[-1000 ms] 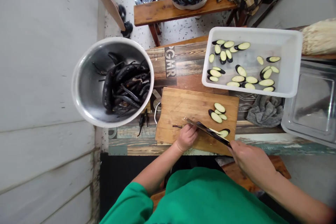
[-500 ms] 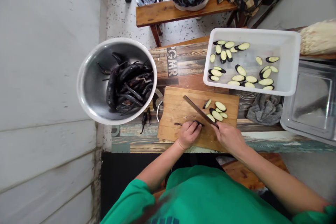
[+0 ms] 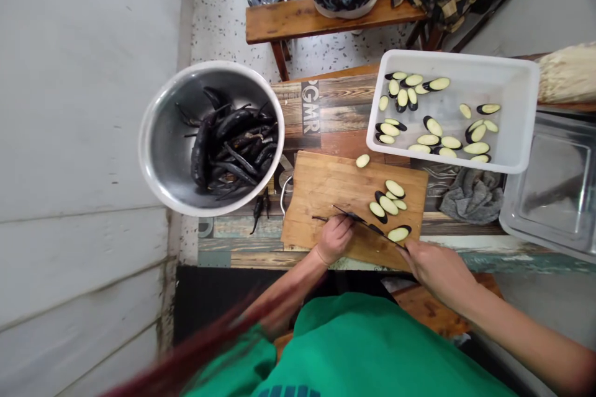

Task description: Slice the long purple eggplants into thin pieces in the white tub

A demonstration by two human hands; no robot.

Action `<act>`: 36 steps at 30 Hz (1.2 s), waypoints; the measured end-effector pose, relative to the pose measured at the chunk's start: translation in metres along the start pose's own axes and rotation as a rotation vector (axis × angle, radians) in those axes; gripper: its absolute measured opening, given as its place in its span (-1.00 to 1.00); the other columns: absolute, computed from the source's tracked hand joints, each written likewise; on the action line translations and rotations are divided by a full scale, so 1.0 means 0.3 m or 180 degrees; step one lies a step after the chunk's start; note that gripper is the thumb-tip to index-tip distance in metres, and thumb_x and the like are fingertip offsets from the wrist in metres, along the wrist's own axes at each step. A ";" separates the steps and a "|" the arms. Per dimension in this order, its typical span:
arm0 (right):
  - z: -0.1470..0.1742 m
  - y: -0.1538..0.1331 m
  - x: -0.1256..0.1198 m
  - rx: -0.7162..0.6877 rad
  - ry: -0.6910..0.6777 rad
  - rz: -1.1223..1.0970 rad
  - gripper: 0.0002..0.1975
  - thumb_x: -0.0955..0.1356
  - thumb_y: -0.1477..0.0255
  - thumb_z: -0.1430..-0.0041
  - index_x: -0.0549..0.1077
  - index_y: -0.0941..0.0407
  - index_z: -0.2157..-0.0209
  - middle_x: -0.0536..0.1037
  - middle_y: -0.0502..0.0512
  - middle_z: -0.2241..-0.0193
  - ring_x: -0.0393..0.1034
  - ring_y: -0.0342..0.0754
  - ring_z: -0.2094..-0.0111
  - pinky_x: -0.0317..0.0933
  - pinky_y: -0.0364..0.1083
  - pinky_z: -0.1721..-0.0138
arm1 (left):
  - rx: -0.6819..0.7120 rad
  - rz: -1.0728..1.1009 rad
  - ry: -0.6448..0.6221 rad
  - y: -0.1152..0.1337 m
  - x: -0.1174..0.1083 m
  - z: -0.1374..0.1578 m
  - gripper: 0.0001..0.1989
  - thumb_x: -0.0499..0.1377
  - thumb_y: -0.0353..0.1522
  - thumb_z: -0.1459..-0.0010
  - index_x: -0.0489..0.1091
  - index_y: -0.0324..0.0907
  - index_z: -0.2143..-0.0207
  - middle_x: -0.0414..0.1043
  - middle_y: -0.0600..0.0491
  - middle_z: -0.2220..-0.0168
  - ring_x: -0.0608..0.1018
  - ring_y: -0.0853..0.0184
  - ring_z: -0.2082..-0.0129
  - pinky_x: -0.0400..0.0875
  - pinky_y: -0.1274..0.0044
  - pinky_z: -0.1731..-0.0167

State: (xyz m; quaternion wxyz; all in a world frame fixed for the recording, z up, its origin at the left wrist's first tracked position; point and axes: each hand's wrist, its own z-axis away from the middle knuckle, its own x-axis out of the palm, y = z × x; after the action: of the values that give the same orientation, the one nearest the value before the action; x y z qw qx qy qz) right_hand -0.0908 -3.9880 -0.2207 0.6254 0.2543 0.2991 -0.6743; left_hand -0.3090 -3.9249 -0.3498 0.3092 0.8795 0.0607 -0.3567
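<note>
My left hand (image 3: 336, 239) is closed on the remaining piece of a dark eggplant (image 3: 318, 218), whose thin stem end pokes out to the left. My right hand (image 3: 435, 267) grips a knife (image 3: 370, 227) by its handle, which the fingers hide. The blade lies slantwise across the wooden cutting board (image 3: 310, 183), its far part right beside the left fingers. Pale, dark-skinned eggplant slices (image 3: 388, 205) lie in a group on the board's right half. Another slice (image 3: 399, 234) rests near the knife, and one more (image 3: 362, 160) is at the board's far edge.
At left stands a big metal bowl (image 3: 149, 161) of whole eggplants, with dark stem ends (image 3: 257, 214) near it. A white plastic tub (image 3: 512, 99) with several slices sits at the far right. Close by are a grey cloth (image 3: 470, 198), a clear lid (image 3: 559, 180) and a bench (image 3: 279, 20).
The knife and my right hand have moved right and toward me, the blade now nearer my left hand. A slice has appeared at the board's far edge and another near the knife.
</note>
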 end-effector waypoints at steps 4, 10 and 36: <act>-0.096 -0.094 -0.024 -0.0052 0.0260 -0.0073 -0.62 0.11 0.26 -0.36 0.45 0.15 0.28 0.57 0.20 0.39 0.45 -0.04 0.45 0.00 -0.11 0.52 | 0.0001 -0.0212 0.0021 0.006 0.004 -0.013 -0.80 0.02 -0.49 -0.28 0.45 -0.20 0.20 0.54 -0.07 0.23 0.54 0.26 0.13 0.54 0.40 0.25; -0.145 -0.072 -0.003 0.0209 0.1160 -0.0703 -0.55 0.10 0.23 -0.35 0.47 0.19 0.34 0.59 0.21 0.43 0.46 -0.03 0.45 0.03 -0.12 0.47 | -0.0089 -0.0141 0.0066 0.011 -0.038 0.001 -0.76 0.07 -0.49 -0.27 0.41 -0.21 0.04 0.52 -0.07 0.19 0.53 0.27 0.12 0.52 0.41 0.19; -0.020 0.010 0.008 -0.0055 0.1728 -0.0757 -0.53 0.10 0.14 -0.31 0.48 0.11 0.37 0.52 0.09 0.56 0.38 -0.07 0.55 -0.02 -0.11 0.53 | -0.0715 -0.1037 0.0258 -0.073 -0.341 0.032 -0.83 0.15 -0.47 -0.23 0.44 -0.21 0.13 0.53 -0.04 0.19 0.49 0.29 0.14 0.44 0.40 0.14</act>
State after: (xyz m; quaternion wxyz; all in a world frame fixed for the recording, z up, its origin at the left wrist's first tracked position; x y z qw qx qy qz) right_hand -0.0883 -3.9855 -0.2267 0.4412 0.3832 0.4890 -0.6476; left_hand -0.3973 -3.9015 -0.2980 0.3408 0.8317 0.2539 -0.3573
